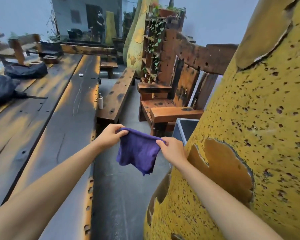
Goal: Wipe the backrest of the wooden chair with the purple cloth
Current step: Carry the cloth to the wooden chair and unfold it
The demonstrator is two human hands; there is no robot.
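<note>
The purple cloth [139,152] hangs spread out in front of me above the grey floor. My left hand [111,134] pinches its upper left corner and my right hand [171,149] pinches its upper right corner. The wooden chair [164,108] stands beyond the cloth, to the right of centre. Its backrest [189,84] is a worn orange-brown slab under a dark top rail [203,58]. Both hands are well short of the chair and do not touch it.
A long dark wooden table [50,118] runs along my left, with black bags [24,70] on it. A wooden bench [118,94] lies ahead with a white bottle [100,101] beside it. A big yellow pitted slab [249,135] crowds my right, and a grey metal box [185,129] sits beside the chair.
</note>
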